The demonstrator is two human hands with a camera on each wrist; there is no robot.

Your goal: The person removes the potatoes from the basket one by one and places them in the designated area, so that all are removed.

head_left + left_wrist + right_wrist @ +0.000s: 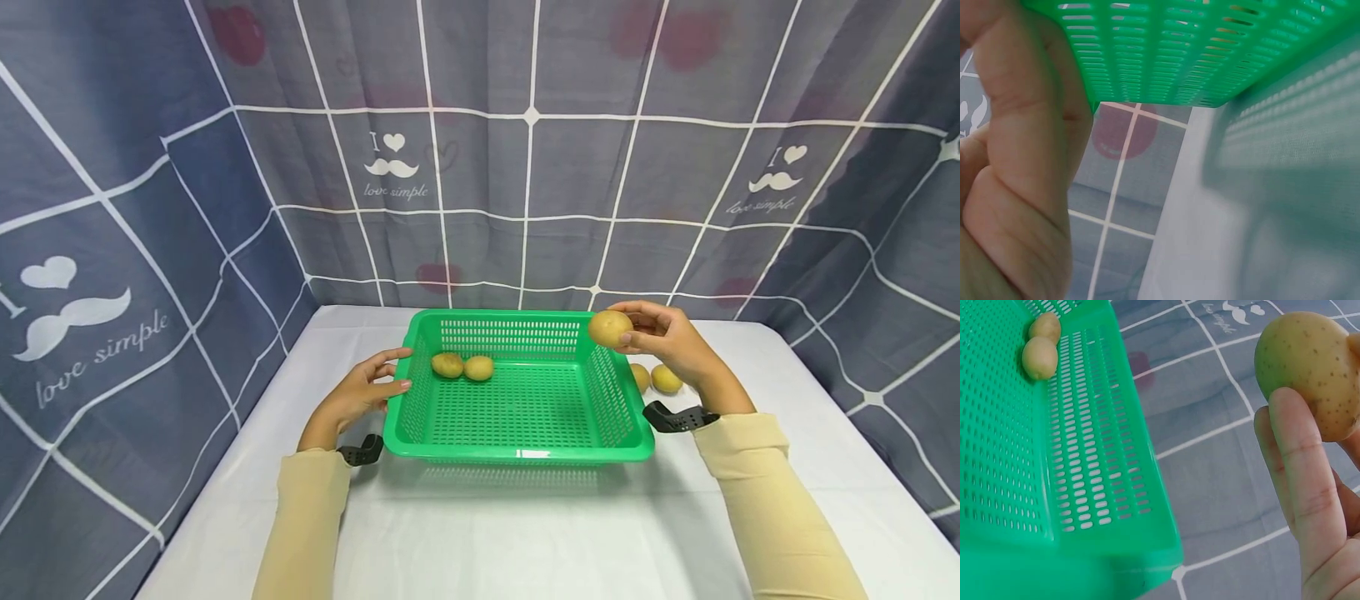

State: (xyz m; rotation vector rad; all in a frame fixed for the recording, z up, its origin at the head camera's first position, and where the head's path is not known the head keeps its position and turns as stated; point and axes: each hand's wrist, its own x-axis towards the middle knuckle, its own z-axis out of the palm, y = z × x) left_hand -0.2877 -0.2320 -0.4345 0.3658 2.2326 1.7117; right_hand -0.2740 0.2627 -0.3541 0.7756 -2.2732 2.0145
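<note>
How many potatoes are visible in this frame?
5: two potatoes in the green basket at and, one in the right hand at, two on the table at and.

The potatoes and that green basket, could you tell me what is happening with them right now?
A person sits at a white table. Their right hand holds a potato above the far right corner of the green basket. The left hand rests against the basket's left rim. Two potatoes already lie inside, near the far left, and two more sit on the table to the basket's right.
</note>
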